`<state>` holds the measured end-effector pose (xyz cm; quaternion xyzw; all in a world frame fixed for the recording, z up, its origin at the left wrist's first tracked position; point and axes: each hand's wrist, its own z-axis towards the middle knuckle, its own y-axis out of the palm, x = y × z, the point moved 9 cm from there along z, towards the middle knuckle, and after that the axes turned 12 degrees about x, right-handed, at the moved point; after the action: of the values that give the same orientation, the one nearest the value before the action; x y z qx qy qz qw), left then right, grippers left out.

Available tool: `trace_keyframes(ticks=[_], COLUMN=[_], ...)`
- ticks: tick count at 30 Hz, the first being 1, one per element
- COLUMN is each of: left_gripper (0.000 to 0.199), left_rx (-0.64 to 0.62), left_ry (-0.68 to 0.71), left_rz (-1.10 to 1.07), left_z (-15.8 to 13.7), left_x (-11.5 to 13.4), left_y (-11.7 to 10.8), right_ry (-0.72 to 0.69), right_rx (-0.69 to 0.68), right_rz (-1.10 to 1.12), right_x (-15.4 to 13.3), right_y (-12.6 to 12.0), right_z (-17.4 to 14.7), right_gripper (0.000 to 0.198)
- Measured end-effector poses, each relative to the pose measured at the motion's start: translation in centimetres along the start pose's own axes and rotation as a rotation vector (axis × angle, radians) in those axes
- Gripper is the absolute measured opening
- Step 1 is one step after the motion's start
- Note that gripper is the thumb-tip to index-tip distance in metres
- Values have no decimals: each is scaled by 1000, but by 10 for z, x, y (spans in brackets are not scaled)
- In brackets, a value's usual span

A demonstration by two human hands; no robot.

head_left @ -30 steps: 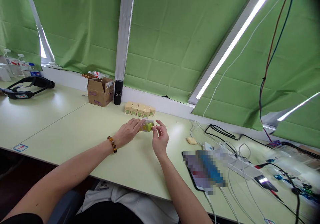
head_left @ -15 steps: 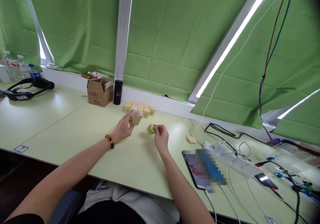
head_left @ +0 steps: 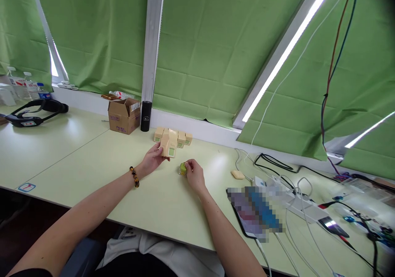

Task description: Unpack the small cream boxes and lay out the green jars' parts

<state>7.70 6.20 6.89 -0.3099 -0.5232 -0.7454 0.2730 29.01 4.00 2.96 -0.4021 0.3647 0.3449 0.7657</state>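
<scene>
My left hand [head_left: 153,158] is closed around a small tan cardboard box [head_left: 168,146], thumb on its front. That box is tilted, with a green square on its front low to the right. To the right, my right hand [head_left: 194,175] pinches a small yellow-green object [head_left: 183,169] that looks partly clear around its edge; its kind is too small to make out. It is low over the table or touching it, I cannot tell which. Behind the held box stands a row of similar small tan boxes [head_left: 181,139], partly covered by it.
An open brown carton [head_left: 124,118] and a black cylinder [head_left: 146,116] stand at the back. A headset [head_left: 27,114] lies far left. On the right are a beige piece [head_left: 237,174], a tablet [head_left: 242,217] with blurred screen, a power strip [head_left: 304,206] and tangled cables.
The box in my left hand has been turned, so its front with the green square now faces me. My right hand has moved slightly left and down with the yellow-green object.
</scene>
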Motion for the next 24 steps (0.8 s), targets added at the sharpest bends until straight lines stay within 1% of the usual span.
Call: trace_keyframes(ticks=[3,5,7,9,10,13,16,18,21,24], left_gripper=[40,35,36,41,43,47,52,55,62,66], left_rx=[37,62,46,-10,-43,-123,-146,-103,-40,-83], left_ry=[-42,-56,-66,-76,-81,-115,-132,-90,31,135], left_rz=[-18,-7,16,57,80,121,148,191,288,386], left_z=[-1,-3,-6,-11,-14,-22,-27,-26,-24,-27], left_x=[-3,-5,-7,-8,-10,-16,-22,-21,-10,-2], left_y=[-1,-2,3,13,19,34,40,37,32,36], right_ry=[-8,-51,-110,-126,-109,-5,72,97,131,170], right_rx=[34,97,118,72,44,-70,-206,-224,-158,-64], right_rz=[31,76,153,236,284,456,610,689,744,738], right_x=[-9,-23,-41,-55,-59,-64,-66,-65,-61,-56], right_y=[-6,-14,-19,-17,-15,-4,8,9,2,-4], right_z=[-1,-4,-8,-14,-16,-22,-25,-23,-17,-13], right_gripper=[27,33,36,37,39,48,47,44,42,42])
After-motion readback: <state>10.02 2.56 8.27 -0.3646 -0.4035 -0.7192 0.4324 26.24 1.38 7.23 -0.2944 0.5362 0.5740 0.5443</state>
